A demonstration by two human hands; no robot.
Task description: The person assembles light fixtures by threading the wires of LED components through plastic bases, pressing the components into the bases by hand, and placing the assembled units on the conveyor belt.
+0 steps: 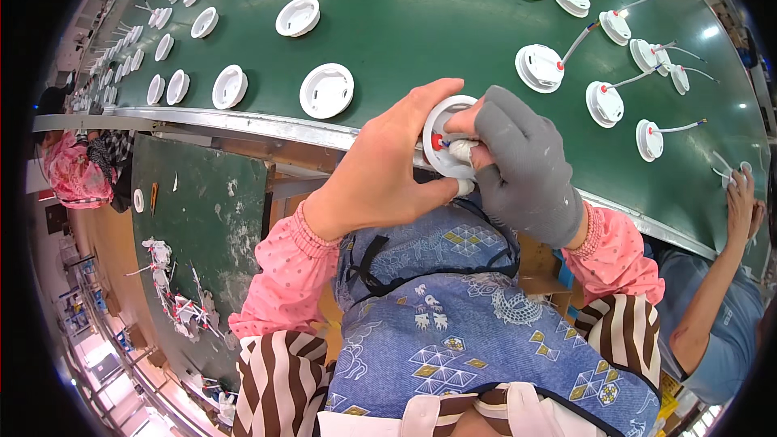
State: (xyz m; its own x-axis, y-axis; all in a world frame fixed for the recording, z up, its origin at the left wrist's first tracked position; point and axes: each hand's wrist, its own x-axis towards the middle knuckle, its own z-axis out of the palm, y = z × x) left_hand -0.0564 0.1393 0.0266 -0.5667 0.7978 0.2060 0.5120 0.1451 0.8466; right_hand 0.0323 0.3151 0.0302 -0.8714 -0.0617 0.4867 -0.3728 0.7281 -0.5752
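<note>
My bare left hand [376, 170] is closed round the side of a shallow white round housing [438, 117], tilted so its inside faces me. A small red bushing [438, 142] with a bit of blue wire beside it shows inside. My right hand [526, 166], in a grey glove with bare fingertips, reaches into the housing with its fingers pinched by the bushing. A white lump [463, 150] sits at those fingertips; whether it is a wrapped finger or a held piece I cannot tell. White wrapping also covers my left thumb tip.
A green work surface [421, 40] with a metal edge carries many white round housings [327, 91], several with cables [541, 67]. At left, a lower green table [202, 186] holds a heap of red-and-white scraps [182, 303]. A co-worker's hand [738, 202] handles a part at far right.
</note>
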